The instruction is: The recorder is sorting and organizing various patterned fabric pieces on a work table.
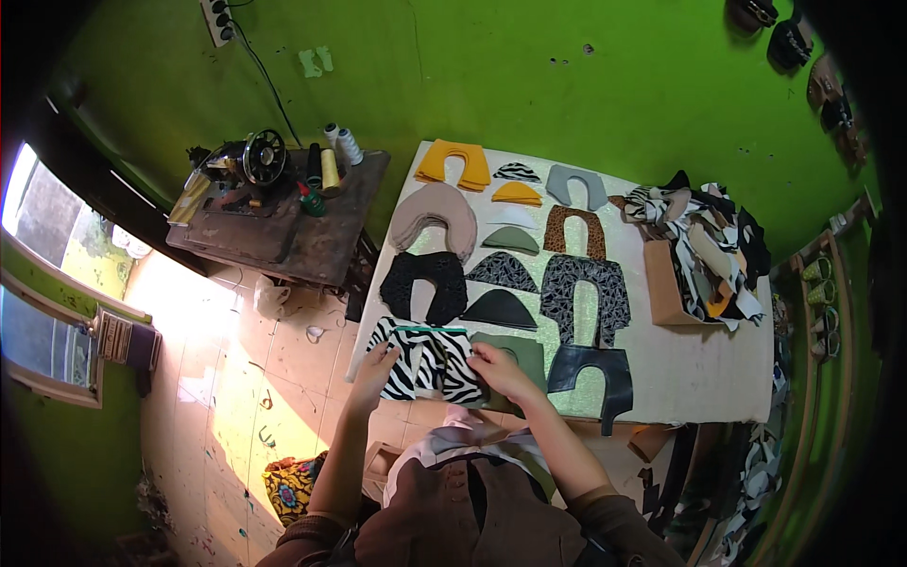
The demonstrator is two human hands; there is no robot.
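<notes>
My left hand (pixel 372 378) and my right hand (pixel 504 372) grip opposite sides of a zebra-print cut piece (pixel 458 364) at the table's near edge. A thin teal strip runs along its far edge, and its near side has a notch in the middle. An olive green cut piece (pixel 527 354) lies partly beneath my right hand. Just beyond the zebra piece rests a black U-shaped piece (pixel 397 283). A dark glossy U-shaped piece (pixel 616 367) lies to the right, its end hanging over the edge.
Rows of U-shaped and half-round cut pieces, such as a mustard stack (pixel 431 162), cover the pale table (pixel 699 378). A cardboard box (pixel 664 288) overflows with scraps at right. On the left stands a sewing machine (pixel 255 161) with thread cones (pixel 350 146). Shoes (pixel 822 293) hang on a right-hand rack.
</notes>
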